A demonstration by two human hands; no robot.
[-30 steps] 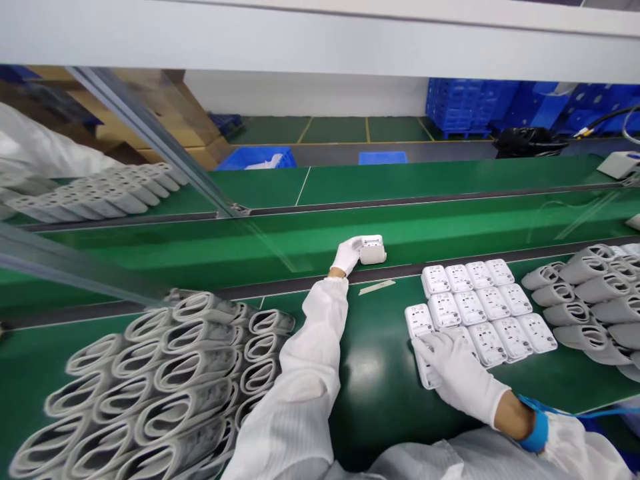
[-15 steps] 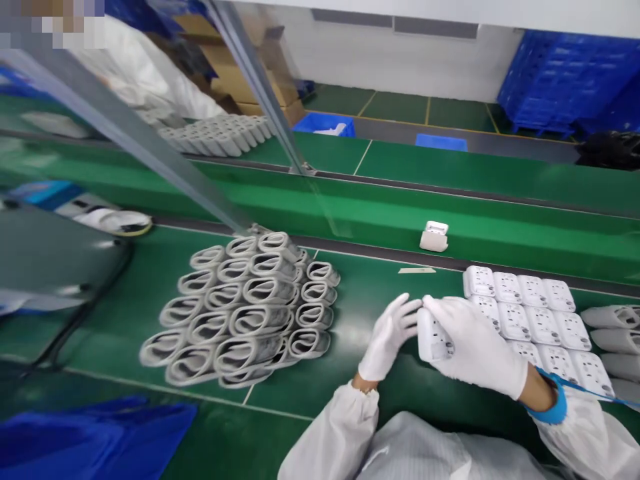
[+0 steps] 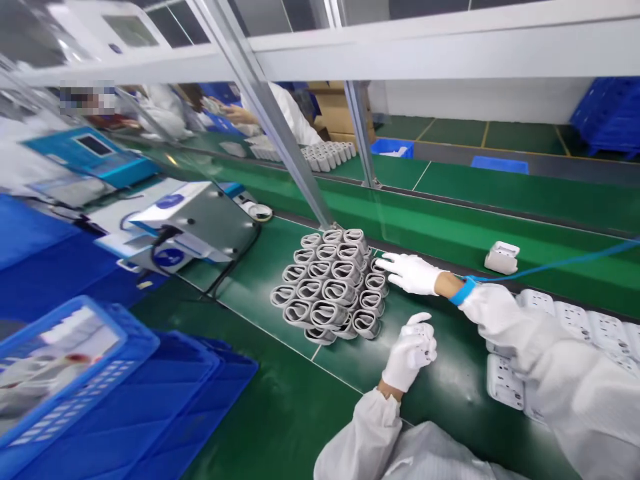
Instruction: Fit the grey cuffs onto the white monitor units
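In my left hand (image 3: 404,363), gloved in white, is a white socket adapter (image 3: 423,345), held low over the green bench with the fingers curled round it. My right hand (image 3: 414,273), also gloved and wearing a blue wrist strap, reaches across to the stack of grey rolled sleeves (image 3: 327,290). Its fingers are stretched out at the upper right sleeves; whether they touch one is not clear. Rows of white socket adapters (image 3: 505,381) lie at the right, partly hidden under my right sleeve.
A white piece in a pale wrapper (image 3: 501,260) sits on the green ledge behind. A metal post (image 3: 280,127) rises behind the stack. To the left are a grey machine (image 3: 200,220) with a cable and a blue crate (image 3: 95,373). Co-workers sit across the line.
The adapter has passed from my right hand to my left. My right hand has swung left to the grey sleeves, and the view has turned left.
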